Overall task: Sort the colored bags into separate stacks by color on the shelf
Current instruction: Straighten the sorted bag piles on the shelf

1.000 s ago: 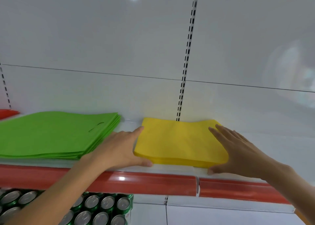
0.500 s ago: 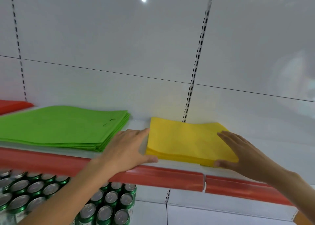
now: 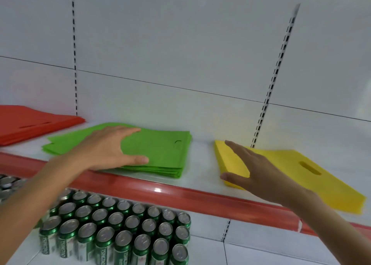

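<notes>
Green bags lie in a flat stack [image 3: 160, 154] on the white shelf [image 3: 202, 164], at about eight o'clock from the middle of the view. The left hand [image 3: 106, 148] is spread palm-down over the stack's left half, fingers straight and apart. Its thumb lies along the stack's near edge. Whether the palm presses the bags or only hovers above them cannot be told.

At three o'clock from the green stack, with bare shelf between them, lies a yellow stack [image 3: 321, 180], turned at an angle. A handle slot shows in its top bag, and its near right corner juts over the shelf's red front rail [image 3: 180, 194]. The right hand [image 3: 259, 174] is flat over this stack's left end, fingers straight, thumb by the near corner. Contact cannot be judged here either. Neither hand grips anything, and the two are well apart.

A red stack [image 3: 30, 122] sits at ten o'clock from the green one, near but not touching. On the lower shelf, at seven o'clock, stand rows of green cans [image 3: 120, 224]. Behind everything is a white back panel with a slotted upright [image 3: 281, 68].
</notes>
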Demonstrator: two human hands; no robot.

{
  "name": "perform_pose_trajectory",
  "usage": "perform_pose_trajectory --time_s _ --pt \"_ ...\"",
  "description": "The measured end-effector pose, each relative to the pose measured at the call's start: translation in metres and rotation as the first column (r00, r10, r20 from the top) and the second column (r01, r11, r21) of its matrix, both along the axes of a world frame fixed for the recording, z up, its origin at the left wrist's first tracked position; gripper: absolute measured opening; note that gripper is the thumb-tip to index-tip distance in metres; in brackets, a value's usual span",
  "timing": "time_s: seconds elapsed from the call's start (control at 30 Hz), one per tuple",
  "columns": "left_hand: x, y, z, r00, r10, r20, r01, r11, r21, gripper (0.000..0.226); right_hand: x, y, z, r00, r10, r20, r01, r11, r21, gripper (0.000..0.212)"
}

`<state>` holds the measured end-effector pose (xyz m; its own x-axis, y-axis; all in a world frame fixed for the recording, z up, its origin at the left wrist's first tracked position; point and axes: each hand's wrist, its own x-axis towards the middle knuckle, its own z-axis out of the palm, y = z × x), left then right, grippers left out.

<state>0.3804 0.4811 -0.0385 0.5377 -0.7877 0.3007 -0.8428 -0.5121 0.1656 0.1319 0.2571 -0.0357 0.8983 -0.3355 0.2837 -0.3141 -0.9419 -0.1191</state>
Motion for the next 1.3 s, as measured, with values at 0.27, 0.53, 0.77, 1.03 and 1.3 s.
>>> perform_pose_trajectory --time_s 0.27,0.53,0.77,1.03,1.3 --pt "0.107 0.063 -0.006 0.987 -0.021 -0.156 0.047 0.986 0.161 0.15 0.072 0.062 0.001 0.976 -0.126 -0.176 0.151 0.979 0.139 0.125" --pt "0.155 0.082 -0.015 0.968 -0.058 -0.244 0.119 0.963 0.241 0.157 0.105 0.097 -0.008 0.973 -0.198 -0.119 0.22 0.95 0.22 0.126" --pt "0.165 0.083 -0.018 0.954 -0.16 -0.255 0.197 0.973 0.124 0.156 0.114 0.104 -0.008 0.953 -0.271 -0.137 0.297 0.927 0.229 0.078" --pt "0.171 0.066 -0.017 0.947 -0.186 -0.262 0.21 0.976 0.065 0.16 0.124 0.086 -0.012 0.939 -0.334 -0.084 0.344 0.924 0.164 0.069" --pt "0.164 0.066 -0.01 0.852 -0.232 -0.47 0.252 0.968 -0.022 0.17 0.126 0.083 -0.011 0.928 -0.364 -0.075 0.368 0.869 0.33 0.081"
